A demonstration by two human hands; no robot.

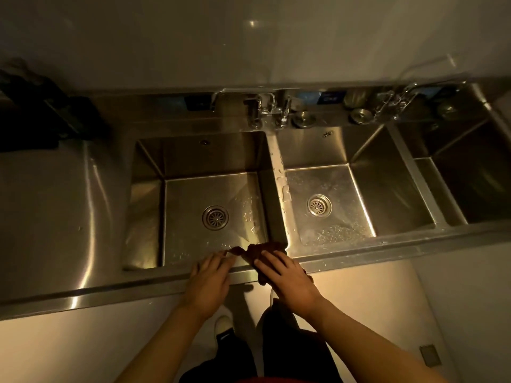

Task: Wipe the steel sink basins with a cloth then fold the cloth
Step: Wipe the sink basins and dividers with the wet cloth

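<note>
A dark cloth [260, 251] lies on the steel sink's front rim [154, 277].

Your left hand [208, 277] flat on front rim of sink [359, 251], fingertips pinching corner of dark cloth [257, 250]. Your right hand [287, 280] palm down on bunched cloth, pressing it on rim at near right corner of left basin [154, 205]. Cloth edge hangs over front of counter [55, 217]. Water drops on divider and in middle basin [387, 189]. Round drain strainer [215, 217] in left basin floor. Faucet [265, 106] at back ledge. Your shoe [222, 326] on floor below.
</note>
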